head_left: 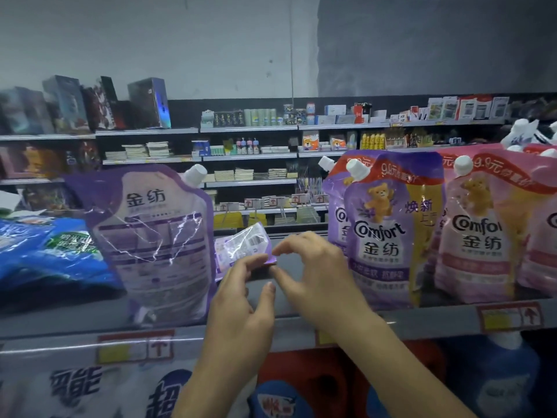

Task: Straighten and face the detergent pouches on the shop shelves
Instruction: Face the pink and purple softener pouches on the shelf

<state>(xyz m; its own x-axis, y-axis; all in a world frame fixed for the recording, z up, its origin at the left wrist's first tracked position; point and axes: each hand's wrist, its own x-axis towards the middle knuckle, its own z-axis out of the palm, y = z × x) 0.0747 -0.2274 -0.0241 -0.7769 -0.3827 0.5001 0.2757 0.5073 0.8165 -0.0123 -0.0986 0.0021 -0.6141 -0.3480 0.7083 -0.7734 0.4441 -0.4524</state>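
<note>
A purple pouch (156,236) stands on the shelf (391,318) with its back label toward me, white spout at its top right. Behind it to the right lies a fallen purple pouch (241,245), flat, its corner sticking out. My left hand (241,303) pinches that corner from below. My right hand (313,267) pinches the same corner from the right with fingertips and thumb. To the right a purple Comfort pouch (388,233) and a pink Comfort pouch (479,233) stand upright, fronts facing me.
A blue bag (51,251) lies on the shelf at the left. Price tags (135,346) hang on the shelf's front rail. Bottles and bags (301,387) fill the shelf below. Another aisle of shelves (250,155) stands behind.
</note>
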